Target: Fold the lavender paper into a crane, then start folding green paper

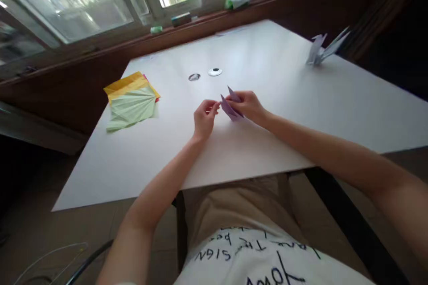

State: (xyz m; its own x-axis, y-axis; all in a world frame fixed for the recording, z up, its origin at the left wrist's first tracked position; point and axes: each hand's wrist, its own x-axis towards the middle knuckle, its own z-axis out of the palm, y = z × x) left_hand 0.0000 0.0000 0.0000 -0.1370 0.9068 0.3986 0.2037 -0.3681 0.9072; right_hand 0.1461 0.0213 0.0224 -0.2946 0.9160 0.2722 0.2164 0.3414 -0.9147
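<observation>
Head cam, single view: looks fwd and down, close over white table (267, 142) toward window (100, 4).

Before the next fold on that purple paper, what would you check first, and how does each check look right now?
1. Both hands on the purple paper: ok; left hand pinches a corner, right hand holds the rest.
2. Paper close over the table: ok.
3. Table bare around the hands: ok.
4. Paper stack out of the way: ok, off to the left.
5. Creases sharp and aligned: cannot tell.
</observation>
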